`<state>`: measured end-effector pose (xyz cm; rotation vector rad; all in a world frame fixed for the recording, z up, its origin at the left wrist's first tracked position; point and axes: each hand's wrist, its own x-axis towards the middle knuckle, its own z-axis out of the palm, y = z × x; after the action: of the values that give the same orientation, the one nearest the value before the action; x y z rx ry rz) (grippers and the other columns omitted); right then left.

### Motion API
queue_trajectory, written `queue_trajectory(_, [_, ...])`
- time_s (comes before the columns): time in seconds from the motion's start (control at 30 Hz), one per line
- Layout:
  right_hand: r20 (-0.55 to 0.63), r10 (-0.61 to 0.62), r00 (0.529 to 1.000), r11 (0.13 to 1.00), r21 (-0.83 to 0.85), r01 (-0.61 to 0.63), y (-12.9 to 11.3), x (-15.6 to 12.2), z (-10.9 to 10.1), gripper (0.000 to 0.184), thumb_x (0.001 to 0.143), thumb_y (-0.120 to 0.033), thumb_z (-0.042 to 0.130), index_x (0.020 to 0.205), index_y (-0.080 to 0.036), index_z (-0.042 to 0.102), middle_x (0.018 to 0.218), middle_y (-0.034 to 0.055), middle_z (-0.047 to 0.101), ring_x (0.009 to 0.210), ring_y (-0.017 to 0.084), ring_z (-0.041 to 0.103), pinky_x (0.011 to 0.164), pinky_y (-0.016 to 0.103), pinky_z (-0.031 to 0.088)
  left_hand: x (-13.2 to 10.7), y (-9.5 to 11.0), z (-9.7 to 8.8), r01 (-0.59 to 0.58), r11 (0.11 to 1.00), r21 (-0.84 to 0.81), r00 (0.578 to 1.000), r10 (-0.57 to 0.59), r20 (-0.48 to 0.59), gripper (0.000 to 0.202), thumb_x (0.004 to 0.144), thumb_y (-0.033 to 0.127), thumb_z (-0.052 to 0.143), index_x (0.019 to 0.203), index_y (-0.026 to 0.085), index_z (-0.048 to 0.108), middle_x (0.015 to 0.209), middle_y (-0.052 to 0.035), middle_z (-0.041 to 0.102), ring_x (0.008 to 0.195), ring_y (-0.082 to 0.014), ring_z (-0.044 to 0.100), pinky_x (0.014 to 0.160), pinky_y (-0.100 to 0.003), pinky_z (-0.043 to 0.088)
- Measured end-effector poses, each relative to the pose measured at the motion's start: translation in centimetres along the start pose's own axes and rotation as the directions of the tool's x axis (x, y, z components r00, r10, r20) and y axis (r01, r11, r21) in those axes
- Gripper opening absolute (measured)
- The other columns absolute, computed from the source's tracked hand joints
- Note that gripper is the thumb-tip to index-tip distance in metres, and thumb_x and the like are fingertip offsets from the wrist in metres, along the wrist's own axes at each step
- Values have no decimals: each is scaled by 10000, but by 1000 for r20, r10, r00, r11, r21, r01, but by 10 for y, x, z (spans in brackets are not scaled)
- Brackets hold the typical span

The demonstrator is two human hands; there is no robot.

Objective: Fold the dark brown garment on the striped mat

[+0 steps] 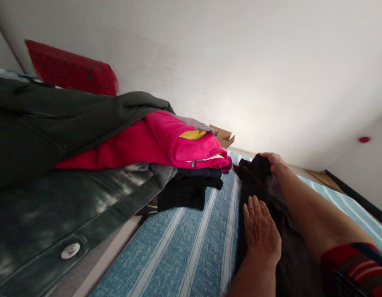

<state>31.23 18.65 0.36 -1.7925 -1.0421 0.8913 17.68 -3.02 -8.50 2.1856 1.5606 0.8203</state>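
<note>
A black garment (pixel 259 185) lies stretched along the blue striped bedspread (pixel 191 243). My left hand (pixel 260 229) rests flat on the middle of it, fingers straight and together. My right hand (pixel 273 161) reaches to the far end of the garment, its fingers curled over the bunched cloth there. My right arm lies across the garment, with a red striped sleeve (pixel 354 264) at the lower right.
A pile of clothes fills the left: a dark green denim jacket (pixel 61 222), a pink fleece (pixel 166 144) and black pieces (pixel 185 192) under it. A red cushion (pixel 70 70) leans on the white wall. A cardboard box (pixel 223 136) sits behind the pile.
</note>
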Motion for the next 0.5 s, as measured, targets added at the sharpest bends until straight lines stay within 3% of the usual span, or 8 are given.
queue_trajectory(0.13, [94, -3, 996, 998, 63, -3, 6, -5, -11, 71, 665, -279, 559, 628, -218, 557, 501, 41, 591, 579, 220, 605, 554, 325, 524, -1, 0, 2, 13, 1000, -7, 1000, -13, -18, 480, 898, 191, 268, 1351, 68, 368, 1449, -166, 304, 1358, -266, 204, 1112, -436, 226])
queue_trajectory(0.27, [209, -55, 976, 998, 53, 45, 14, -22, -35, 75, 656, -236, 510, 618, -201, 565, 588, 62, 636, 621, 219, 623, 588, 311, 520, 0, 0, 2, 22, 1000, -1, 999, -22, -28, 469, 887, 193, 309, 1328, 61, 397, 1436, -171, 329, 1352, -268, 224, 1112, -427, 230])
queue_trajectory(0.37, [242, -100, 965, 994, -8, 105, 22, -34, -48, 88, 639, -234, 514, 644, -184, 585, 618, 64, 647, 616, 213, 620, 583, 300, 510, 1, -1, 2, 7, 1000, 16, 999, -7, -33, 462, 880, 198, 328, 1309, 49, 413, 1424, -187, 342, 1348, -277, 233, 1105, -442, 237])
queue_trajectory(0.5, [210, -137, 968, 967, -182, 176, 29, -40, -48, 157, 676, -296, 543, 700, -162, 620, 607, 65, 641, 587, 201, 603, 533, 275, 481, 2, -1, 1, -7, 999, 33, 1000, 7, -7, 461, 874, 200, 331, 1292, 30, 428, 1407, -205, 361, 1339, -297, 248, 1094, -466, 245])
